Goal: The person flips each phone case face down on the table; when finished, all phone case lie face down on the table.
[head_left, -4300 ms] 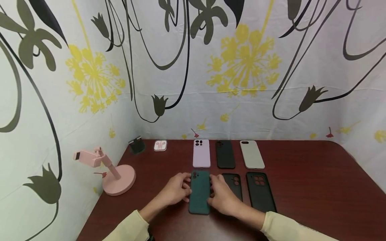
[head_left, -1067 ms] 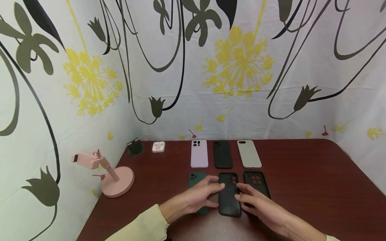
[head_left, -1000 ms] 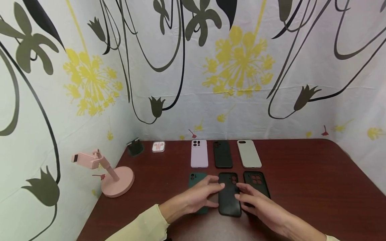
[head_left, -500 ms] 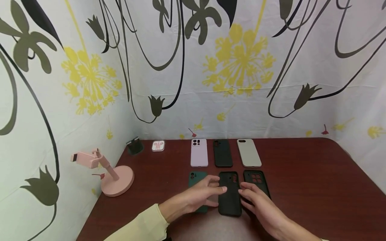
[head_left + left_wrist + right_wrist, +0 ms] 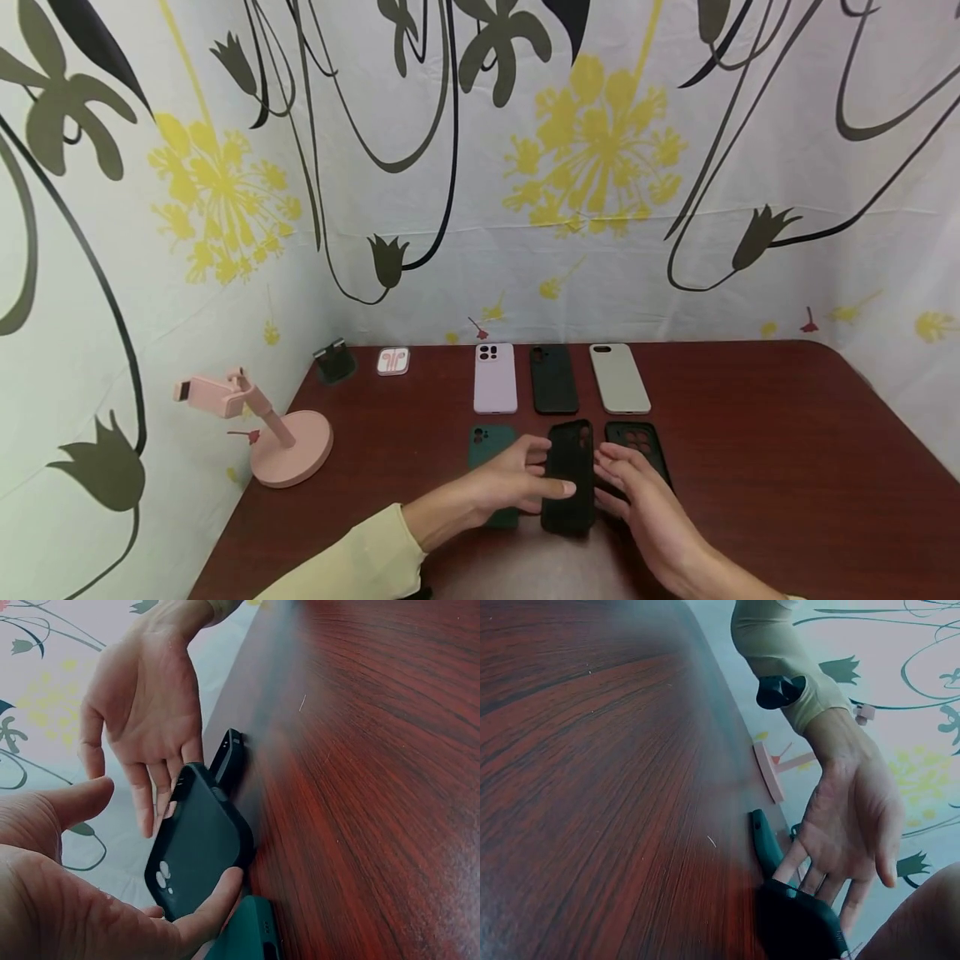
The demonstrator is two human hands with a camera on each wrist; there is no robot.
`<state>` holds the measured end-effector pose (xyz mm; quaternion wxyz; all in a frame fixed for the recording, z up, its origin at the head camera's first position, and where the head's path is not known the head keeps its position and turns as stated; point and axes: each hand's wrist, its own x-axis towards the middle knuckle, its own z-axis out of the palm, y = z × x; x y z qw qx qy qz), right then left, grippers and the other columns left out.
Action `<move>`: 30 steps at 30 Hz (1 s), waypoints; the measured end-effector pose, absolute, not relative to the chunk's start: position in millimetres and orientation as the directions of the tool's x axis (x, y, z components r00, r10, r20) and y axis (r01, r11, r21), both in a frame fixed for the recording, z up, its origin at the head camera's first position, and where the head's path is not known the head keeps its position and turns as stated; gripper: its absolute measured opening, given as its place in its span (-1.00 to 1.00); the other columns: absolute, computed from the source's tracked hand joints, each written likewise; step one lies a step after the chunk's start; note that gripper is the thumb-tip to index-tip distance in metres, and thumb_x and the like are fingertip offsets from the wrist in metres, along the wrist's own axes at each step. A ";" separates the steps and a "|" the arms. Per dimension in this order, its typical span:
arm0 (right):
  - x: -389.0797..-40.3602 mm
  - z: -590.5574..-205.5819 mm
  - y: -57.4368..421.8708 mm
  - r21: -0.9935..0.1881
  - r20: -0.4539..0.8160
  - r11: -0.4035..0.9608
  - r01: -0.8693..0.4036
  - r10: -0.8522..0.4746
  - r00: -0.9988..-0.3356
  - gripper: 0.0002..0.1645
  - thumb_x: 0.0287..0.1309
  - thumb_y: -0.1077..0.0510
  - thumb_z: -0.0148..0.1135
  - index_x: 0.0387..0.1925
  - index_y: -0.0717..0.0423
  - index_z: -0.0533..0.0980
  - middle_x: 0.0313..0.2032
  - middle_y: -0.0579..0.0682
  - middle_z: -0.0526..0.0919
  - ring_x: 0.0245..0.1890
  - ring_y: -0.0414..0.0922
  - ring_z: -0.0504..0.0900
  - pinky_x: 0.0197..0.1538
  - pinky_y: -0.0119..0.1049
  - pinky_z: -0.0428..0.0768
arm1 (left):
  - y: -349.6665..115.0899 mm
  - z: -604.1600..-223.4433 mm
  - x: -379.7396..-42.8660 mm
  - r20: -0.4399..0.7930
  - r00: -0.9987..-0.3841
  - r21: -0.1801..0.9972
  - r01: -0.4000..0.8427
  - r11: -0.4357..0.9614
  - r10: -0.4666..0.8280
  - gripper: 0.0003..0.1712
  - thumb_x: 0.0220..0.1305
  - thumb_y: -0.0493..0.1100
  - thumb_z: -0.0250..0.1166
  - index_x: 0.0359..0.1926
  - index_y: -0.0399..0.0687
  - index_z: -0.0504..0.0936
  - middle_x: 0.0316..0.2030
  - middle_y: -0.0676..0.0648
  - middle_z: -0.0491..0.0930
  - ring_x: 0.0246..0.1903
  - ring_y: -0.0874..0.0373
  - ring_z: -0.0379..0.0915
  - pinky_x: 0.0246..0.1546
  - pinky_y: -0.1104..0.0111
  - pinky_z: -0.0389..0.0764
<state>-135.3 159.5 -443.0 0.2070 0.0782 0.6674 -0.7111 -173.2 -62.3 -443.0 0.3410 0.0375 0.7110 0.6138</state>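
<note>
A black phone case (image 5: 573, 457) is tilted up between my two hands, its hollow inside facing the left wrist camera. My left hand (image 5: 498, 483) supports its left edge with outstretched fingers, and the thumb overlaps the case in the head view but stands away from it in the left wrist view. On the opposite edge, my right hand (image 5: 648, 510) has its palm turned in and its fingers straight, fingertips right at the case. Partly hidden under the left hand lies a teal phone case (image 5: 491, 443). Beside the right hand is another black phone case (image 5: 654, 450) with a large camera cutout.
Behind the hands, a lilac phone case (image 5: 495, 387), a dark green one (image 5: 553, 387) and a pale grey one (image 5: 621, 387) form a row. Farther left stand a pink phone stand (image 5: 300, 450), a small earphone box (image 5: 393, 361) and a dark small object (image 5: 334, 362).
Earlier both hands were at the teal case; they have since moved right to the black case. That case has gone from lying flat to tilted up, with its right-hand edge turned down.
</note>
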 end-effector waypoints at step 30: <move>-132.0 -454.9 132.5 -0.927 -0.356 -0.088 0.364 -0.095 -0.930 -0.40 0.68 -0.07 -0.16 0.51 0.15 0.17 0.53 0.12 0.24 0.50 0.06 0.34 0.43 -0.02 0.53 | -46.5 -447.4 -174.7 -0.406 -0.769 0.907 -0.404 0.117 0.494 -0.42 0.60 0.01 0.20 0.45 -0.16 0.33 0.42 -0.25 0.39 0.51 -0.23 0.29 0.09 -0.16 0.77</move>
